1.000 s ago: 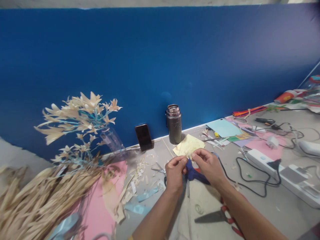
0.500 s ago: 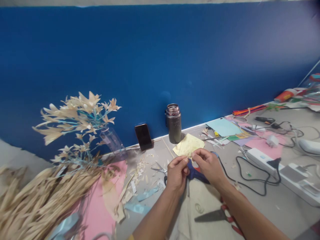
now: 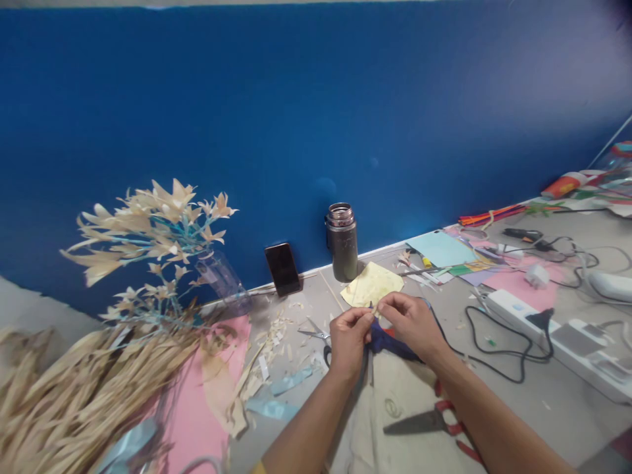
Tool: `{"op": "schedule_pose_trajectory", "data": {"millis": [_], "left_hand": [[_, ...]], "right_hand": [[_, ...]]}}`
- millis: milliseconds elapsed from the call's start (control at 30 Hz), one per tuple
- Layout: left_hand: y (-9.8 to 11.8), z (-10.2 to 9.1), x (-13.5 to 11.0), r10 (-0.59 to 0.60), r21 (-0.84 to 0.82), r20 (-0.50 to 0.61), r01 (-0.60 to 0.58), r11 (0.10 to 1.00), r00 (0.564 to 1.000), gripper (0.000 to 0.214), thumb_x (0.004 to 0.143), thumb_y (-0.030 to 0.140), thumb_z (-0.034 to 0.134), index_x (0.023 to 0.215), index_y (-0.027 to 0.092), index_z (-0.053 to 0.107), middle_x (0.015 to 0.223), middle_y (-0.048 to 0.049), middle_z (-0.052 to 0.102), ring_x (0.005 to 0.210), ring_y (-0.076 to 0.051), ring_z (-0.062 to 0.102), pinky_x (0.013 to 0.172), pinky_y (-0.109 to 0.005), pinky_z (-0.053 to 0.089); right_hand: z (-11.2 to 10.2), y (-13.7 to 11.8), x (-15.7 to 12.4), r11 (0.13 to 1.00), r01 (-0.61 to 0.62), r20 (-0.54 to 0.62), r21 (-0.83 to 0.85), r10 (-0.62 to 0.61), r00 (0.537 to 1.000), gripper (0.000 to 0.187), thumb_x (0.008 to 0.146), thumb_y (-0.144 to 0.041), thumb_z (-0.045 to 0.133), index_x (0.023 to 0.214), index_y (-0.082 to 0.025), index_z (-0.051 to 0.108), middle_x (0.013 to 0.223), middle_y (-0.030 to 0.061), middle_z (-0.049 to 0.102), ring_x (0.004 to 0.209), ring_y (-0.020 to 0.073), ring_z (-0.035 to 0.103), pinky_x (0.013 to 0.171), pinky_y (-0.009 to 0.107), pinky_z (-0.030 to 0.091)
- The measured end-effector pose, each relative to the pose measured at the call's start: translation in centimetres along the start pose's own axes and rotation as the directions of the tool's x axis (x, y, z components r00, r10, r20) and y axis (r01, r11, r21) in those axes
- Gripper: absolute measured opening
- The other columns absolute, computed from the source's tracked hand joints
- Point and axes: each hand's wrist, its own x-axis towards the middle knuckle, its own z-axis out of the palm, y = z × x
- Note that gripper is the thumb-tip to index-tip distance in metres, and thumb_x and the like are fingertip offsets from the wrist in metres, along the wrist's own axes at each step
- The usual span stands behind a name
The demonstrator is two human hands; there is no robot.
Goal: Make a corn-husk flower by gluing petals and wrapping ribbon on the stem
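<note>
My left hand [image 3: 349, 339] and my right hand [image 3: 412, 324] meet fingertip to fingertip above the table, both in a pinch. Between them shows a small pale strip [image 3: 374, 311], too small to name surely. Just below the hands lies a blue tool with a red part [image 3: 388, 342], perhaps a glue gun, partly covered by my right hand. A yellow paper sheet [image 3: 372, 283] lies just beyond my fingers. Small scissors [image 3: 316, 332] rest left of my left hand, and red-handled scissors [image 3: 419, 421] lie on a pale sheet near my right forearm.
A dark flask [image 3: 342, 243] without a lid and a phone [image 3: 282, 270] stand against the blue wall. Pale husk flowers [image 3: 162, 217] lean from a clear vase [image 3: 222, 283]. Dry husks [image 3: 59, 408] fill the left; a power strip [image 3: 557, 342] with cables lies right.
My right fingertips have drawn slightly away from my left ones, and the pale strip shows more clearly between them. Other things stay where they were.
</note>
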Motion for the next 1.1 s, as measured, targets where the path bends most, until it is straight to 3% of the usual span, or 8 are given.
{"op": "schedule_pose_trajectory", "data": {"millis": [200,433,600,833,1100], "left_hand": [[0.6,-0.2,0.0,0.114,0.15,0.013,-0.115,0.982,0.993,0.01,0.075,0.023,0.071,0.07,0.015,0.075,0.06,0.0006,0.059,0.049,-0.009,0.046,0.052,-0.025,0.034],[1.1,-0.4,0.0,0.181,0.202,0.051,-0.187,0.961,0.982,0.012,0.076,0.022,0.07,0.065,0.017,0.074,0.067,0.0,0.059,0.053,-0.01,0.048,0.054,-0.025,0.038],[0.9,-0.7,0.3,0.11,0.143,0.062,-0.118,0.983,0.992,0.011,0.073,0.023,0.073,0.064,0.016,0.072,0.058,0.0008,0.057,0.051,-0.01,0.046,0.054,-0.025,0.036],[0.0,-1.0,0.9,-0.007,-0.016,0.025,0.007,1.0,1.0,0.021,0.066,0.033,0.081,0.069,0.014,0.072,0.056,0.0011,0.058,0.048,-0.008,0.044,0.052,-0.023,0.032],[-0.2,-1.0,1.0,-0.088,-0.138,0.019,0.09,0.986,0.996,0.027,0.058,0.032,0.087,0.071,0.013,0.073,0.054,0.0024,0.058,0.045,-0.007,0.044,0.05,-0.022,0.032]], "right_hand": [[0.0,0.1,0.0,1.0,-0.017,0.0,-0.02,0.017,1.0,0.019,0.079,-0.03,0.058,0.063,-0.02,0.064,0.059,-0.0012,0.062,0.059,0.0166,0.054,0.06,0.028,0.041],[0.2,-0.2,-0.1,0.998,-0.057,-0.023,0.0,0.057,0.998,0.02,0.076,-0.031,0.057,0.06,-0.02,0.062,0.056,-0.0017,0.059,0.054,0.0153,0.05,0.055,0.027,0.038],[0.3,-0.7,-0.2,0.998,-0.057,-0.015,0.012,0.058,0.998,0.022,0.077,-0.033,0.058,0.059,-0.02,0.061,0.055,-0.0016,0.057,0.054,0.0149,0.049,0.054,0.026,0.037],[-0.4,-0.7,-0.1,0.999,-0.016,0.018,0.049,0.015,1.0,0.038,0.089,-0.047,0.053,0.073,-0.017,0.069,0.057,-0.002,0.053,0.055,0.0139,0.047,0.053,0.026,0.037],[-0.3,0.0,-0.2,0.999,0.037,0.081,-0.01,-0.036,0.996,0.028,0.087,-0.041,0.06,0.07,-0.019,0.064,0.059,-0.0024,0.057,0.058,0.0148,0.051,0.056,0.026,0.039]]}}
